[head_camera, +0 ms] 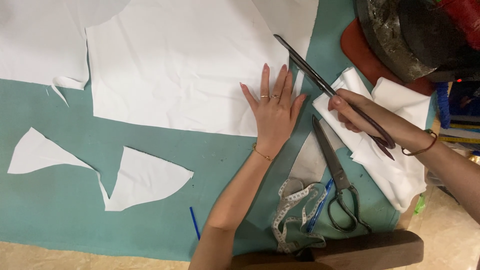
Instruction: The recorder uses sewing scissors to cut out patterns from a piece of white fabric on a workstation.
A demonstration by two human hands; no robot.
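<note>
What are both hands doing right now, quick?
Left hand: open, fingers spread, pressed flat on the white fabric.
Right hand: closed on the handles of the large scissors, blades at the fabric's right edge.

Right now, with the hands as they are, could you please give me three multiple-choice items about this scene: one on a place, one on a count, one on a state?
1. Where does the left hand rest?
A. on the large white fabric
B. on the measuring tape
C. on the blue pen

2. How many pairs of scissors are in view?
A. one
B. two
C. three

3. How are the spare scissors on the table?
A. lying unheld
B. held by the left hand
C. standing upright

Answers:
1 A: the palm lies flat on the sheet's right edge.
2 B: the right hand holds the long scissors; another pair lies below.
3 A: no hand touches them.
</note>
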